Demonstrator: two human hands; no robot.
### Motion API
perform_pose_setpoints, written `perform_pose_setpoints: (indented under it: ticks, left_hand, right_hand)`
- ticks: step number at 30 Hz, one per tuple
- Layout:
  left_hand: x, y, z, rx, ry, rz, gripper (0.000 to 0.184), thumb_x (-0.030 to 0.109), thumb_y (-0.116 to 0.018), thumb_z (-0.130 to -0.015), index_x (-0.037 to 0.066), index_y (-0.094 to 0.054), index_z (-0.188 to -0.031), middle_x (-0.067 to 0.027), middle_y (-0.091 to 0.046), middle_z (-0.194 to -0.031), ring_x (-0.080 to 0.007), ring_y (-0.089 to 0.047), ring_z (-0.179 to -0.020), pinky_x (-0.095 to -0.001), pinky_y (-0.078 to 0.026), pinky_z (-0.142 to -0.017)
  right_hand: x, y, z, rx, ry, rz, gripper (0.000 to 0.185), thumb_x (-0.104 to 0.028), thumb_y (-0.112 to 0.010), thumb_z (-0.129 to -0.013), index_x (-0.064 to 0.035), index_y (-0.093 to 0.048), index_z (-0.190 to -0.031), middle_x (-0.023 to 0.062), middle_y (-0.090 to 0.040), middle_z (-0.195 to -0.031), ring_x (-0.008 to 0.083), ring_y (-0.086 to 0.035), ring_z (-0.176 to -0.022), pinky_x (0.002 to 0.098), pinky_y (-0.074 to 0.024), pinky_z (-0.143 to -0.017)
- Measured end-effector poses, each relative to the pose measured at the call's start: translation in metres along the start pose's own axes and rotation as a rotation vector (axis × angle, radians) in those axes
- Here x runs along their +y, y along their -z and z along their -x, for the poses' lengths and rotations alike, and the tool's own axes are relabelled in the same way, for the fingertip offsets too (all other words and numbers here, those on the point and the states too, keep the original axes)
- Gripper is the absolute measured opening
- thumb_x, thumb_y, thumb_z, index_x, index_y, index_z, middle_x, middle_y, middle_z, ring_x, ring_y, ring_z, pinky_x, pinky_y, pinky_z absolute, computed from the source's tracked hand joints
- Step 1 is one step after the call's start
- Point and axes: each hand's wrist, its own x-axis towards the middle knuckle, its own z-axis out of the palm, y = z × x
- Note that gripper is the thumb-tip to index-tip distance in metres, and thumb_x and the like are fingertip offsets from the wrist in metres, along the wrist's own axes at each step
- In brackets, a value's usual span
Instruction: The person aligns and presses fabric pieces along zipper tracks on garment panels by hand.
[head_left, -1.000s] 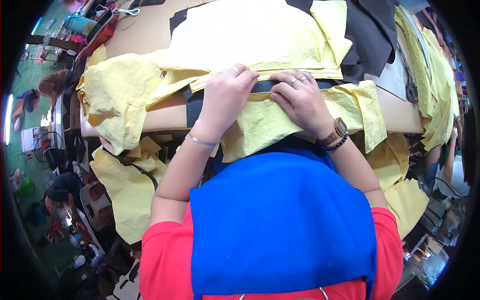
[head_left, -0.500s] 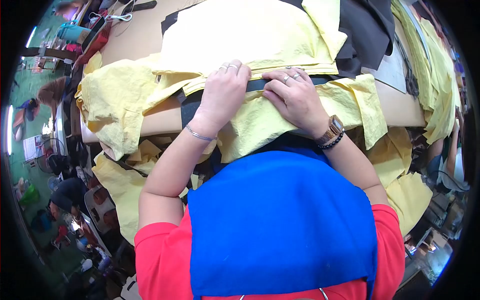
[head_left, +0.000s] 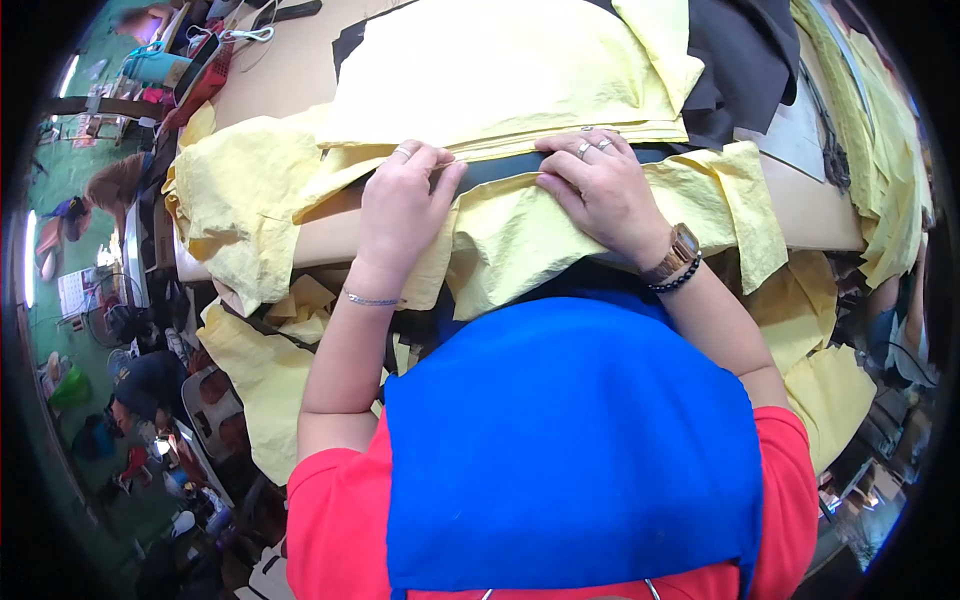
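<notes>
A large piece of yellow fabric lies spread at the far side, with a stitched, layered edge facing me. My left hand is closed at this edge, its thumb and index finger pinching the fabric. Farther right, my right hand has curled fingers pressed on the same edge, its thumb tucked beneath. Between the hands a dark strip shows below the edge. Another yellow piece hangs over the near side under my wrists.
Crumpled yellow fabric covers the table's left end, and black cloth lies at the far right. The tan tabletop shows at the back left, beside a red basket. More yellow cloth hangs at right. People are at left.
My left hand has slid left along the yellow edge, and its thumb and index finger now show in a pinch. My right hand stays at nearly the same part of the edge.
</notes>
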Motion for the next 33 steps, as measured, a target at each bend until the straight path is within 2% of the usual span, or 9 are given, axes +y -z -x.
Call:
perform_pose_setpoints:
  ticks: [7, 13, 16, 19, 22, 31, 33]
  left_hand:
    - [0.008, -0.008, -0.008, 0.033, -0.095, -0.159, 0.016, 0.027, -0.075, -0.091, 0.01, -0.074, -0.09, -0.005, -0.07, -0.089, -0.0243, -0.07, -0.077, -0.0371, -0.053, -0.067]
    - [0.015, -0.016, -0.015, -0.026, -0.068, -0.293, 0.013, 0.021, -0.071, -0.095, 0.008, -0.07, -0.094, -0.0078, -0.069, -0.094, -0.0257, -0.069, -0.078, -0.0379, -0.054, -0.07]
    - [0.011, -0.011, -0.014, -0.125, 0.086, -0.062, 0.013, 0.018, -0.069, -0.096, 0.006, -0.068, -0.098, -0.0094, -0.068, -0.094, -0.0239, -0.068, -0.076, -0.0367, -0.054, -0.07]
    - [0.007, -0.011, -0.011, -0.122, 0.157, 0.116, 0.013, 0.016, -0.067, -0.098, 0.003, -0.067, -0.099, -0.0101, -0.066, -0.091, -0.0205, -0.066, -0.075, -0.0344, -0.053, -0.07]
    - [0.002, -0.013, -0.008, -0.083, 0.147, 0.168, 0.013, 0.015, -0.066, -0.099, 0.002, -0.067, -0.099, -0.0094, -0.066, -0.091, -0.0184, -0.065, -0.075, -0.0335, -0.052, -0.071]
    - [-0.011, -0.016, 0.003, -0.025, 0.149, 0.255, 0.013, 0.015, -0.065, -0.1, 0.002, -0.066, -0.102, -0.0099, -0.068, -0.094, -0.02, -0.065, -0.077, -0.0336, -0.053, -0.072]
    - [-0.002, -0.012, 0.0, -0.019, 0.086, 0.204, 0.013, 0.015, -0.067, -0.099, 0.003, -0.068, -0.102, -0.01, -0.069, -0.094, -0.0202, -0.067, -0.077, -0.0333, -0.053, -0.071]
  right_hand:
    - [-0.001, 0.001, -0.001, 0.011, 0.009, -0.003, 0.012, -0.021, -0.071, -0.092, -0.0091, -0.069, -0.091, 0.0042, -0.075, -0.11, 0.0237, -0.068, -0.102, 0.0409, -0.0472, -0.101]
    - [-0.001, 0.0, -0.001, 0.003, 0.002, 0.011, 0.012, -0.021, -0.071, -0.092, -0.0091, -0.069, -0.091, 0.004, -0.075, -0.11, 0.0237, -0.068, -0.102, 0.0404, -0.0472, -0.101]
    - [-0.001, 0.0, -0.001, 0.008, 0.008, 0.01, 0.012, -0.021, -0.07, -0.093, -0.0092, -0.068, -0.091, 0.0035, -0.075, -0.11, 0.0233, -0.068, -0.102, 0.0403, -0.0472, -0.101]
    - [-0.001, -0.001, -0.001, 0.018, 0.006, 0.019, 0.012, -0.021, -0.069, -0.093, -0.0093, -0.068, -0.091, 0.003, -0.074, -0.109, 0.0229, -0.068, -0.103, 0.0403, -0.0473, -0.101]
    - [0.0, -0.002, 0.0, 0.019, 0.006, 0.017, 0.012, -0.021, -0.069, -0.093, -0.0094, -0.068, -0.091, 0.0028, -0.074, -0.109, 0.0228, -0.068, -0.103, 0.0404, -0.0474, -0.102]
    - [0.0, -0.002, -0.001, 0.015, 0.002, 0.0, 0.013, -0.021, -0.069, -0.093, -0.0087, -0.069, -0.091, 0.0032, -0.074, -0.108, 0.0239, -0.068, -0.105, 0.0404, -0.0474, -0.102]
    - [0.0, -0.002, -0.001, 0.014, 0.004, 0.001, 0.013, -0.021, -0.069, -0.093, -0.0086, -0.069, -0.091, 0.0034, -0.074, -0.109, 0.0241, -0.068, -0.105, 0.0404, -0.0474, -0.102]
